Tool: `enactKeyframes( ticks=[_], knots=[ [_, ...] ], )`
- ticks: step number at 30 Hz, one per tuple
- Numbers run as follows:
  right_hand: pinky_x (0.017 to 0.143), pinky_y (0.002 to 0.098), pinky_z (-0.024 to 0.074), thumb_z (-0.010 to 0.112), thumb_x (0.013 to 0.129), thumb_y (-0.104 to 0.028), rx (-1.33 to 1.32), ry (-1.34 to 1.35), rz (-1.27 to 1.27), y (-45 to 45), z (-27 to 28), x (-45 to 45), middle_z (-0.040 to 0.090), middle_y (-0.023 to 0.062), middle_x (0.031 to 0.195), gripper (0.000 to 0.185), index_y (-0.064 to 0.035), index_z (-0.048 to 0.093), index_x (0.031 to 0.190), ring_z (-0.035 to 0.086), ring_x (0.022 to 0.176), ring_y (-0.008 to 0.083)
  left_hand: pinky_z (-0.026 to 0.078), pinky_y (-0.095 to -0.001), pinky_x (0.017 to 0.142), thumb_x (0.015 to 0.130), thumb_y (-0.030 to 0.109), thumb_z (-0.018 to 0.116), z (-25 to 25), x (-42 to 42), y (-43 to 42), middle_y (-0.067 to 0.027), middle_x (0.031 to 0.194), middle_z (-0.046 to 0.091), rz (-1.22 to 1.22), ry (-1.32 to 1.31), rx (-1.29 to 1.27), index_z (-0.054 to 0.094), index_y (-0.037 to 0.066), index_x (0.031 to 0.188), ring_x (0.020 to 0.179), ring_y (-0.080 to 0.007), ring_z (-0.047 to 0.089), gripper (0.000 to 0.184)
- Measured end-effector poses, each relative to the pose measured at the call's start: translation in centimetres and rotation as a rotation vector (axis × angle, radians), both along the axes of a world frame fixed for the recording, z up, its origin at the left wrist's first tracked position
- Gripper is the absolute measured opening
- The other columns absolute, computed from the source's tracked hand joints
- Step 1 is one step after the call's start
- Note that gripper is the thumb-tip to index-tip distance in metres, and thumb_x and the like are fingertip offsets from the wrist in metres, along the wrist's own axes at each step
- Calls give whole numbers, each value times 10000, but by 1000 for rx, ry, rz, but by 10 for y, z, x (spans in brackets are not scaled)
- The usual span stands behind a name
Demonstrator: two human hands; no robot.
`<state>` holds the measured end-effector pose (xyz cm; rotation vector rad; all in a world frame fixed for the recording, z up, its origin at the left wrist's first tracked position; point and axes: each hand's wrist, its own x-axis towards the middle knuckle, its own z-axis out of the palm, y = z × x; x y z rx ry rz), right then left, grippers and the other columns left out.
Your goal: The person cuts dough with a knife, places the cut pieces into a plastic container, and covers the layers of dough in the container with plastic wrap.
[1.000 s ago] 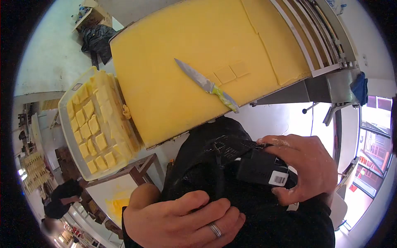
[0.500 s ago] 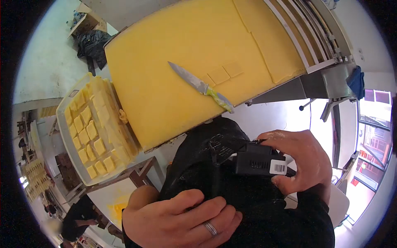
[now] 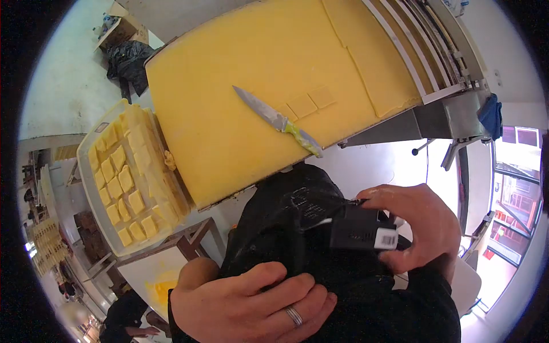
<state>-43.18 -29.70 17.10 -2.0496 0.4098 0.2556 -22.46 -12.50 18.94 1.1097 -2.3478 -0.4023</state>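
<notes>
My right hand [image 3: 426, 226] grips a small black electronic box [image 3: 354, 228] by its side, thumb below and fingers above. The box has vent slots, a white barcode label and a pale cable at its left; its exact kind is unclear. Against my black clothing [image 3: 286, 228] rests my left hand [image 3: 251, 303], fingers stretched out, a silver ring on one of them. It holds nothing that I can see. Beyond both hands, a knife [image 3: 260, 106] with a green-patterned handle lies on a yellow work surface [image 3: 211, 114], beside several flat square pieces [image 3: 302, 106] of dough-like sheet.
At the left, a clear plastic tub [image 3: 86, 171] holds several pale yellow squares. A machine with metal bars [image 3: 400, 46] stands at the far right end of the surface. A black bag [image 3: 128, 63] lies at upper left. Another person [image 3: 123, 317] is at lower left.
My right hand has shifted the black box slightly right and tilted it, so its label sits a little lower. My left hand stays in place. The other person has moved right and down.
</notes>
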Motion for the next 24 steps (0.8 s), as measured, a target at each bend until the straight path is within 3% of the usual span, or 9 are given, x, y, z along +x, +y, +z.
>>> enactKeyframes(
  ticks=[8, 24],
  knots=[
    [716, 378, 504, 616, 533, -191, 100, -82, -53, -7, -19, -6, 617, 181, 907, 571, 11, 557, 1064, 613, 788, 355, 396, -242, 607, 665, 132, 606, 1, -4, 1, 11, 849, 575, 11, 34, 31, 676, 110, 924, 747, -116, 565, 268],
    [638, 350, 482, 577, 528, -237, 202, -102, -197, -4, -33, -13, 608, 175, 792, 528, 28, 599, 984, 598, 670, 316, 417, -257, 615, 684, 137, 609, 0, -10, -1, -1, 851, 568, 11, 44, 40, 672, 103, 933, 764, -136, 562, 260]
  ],
)
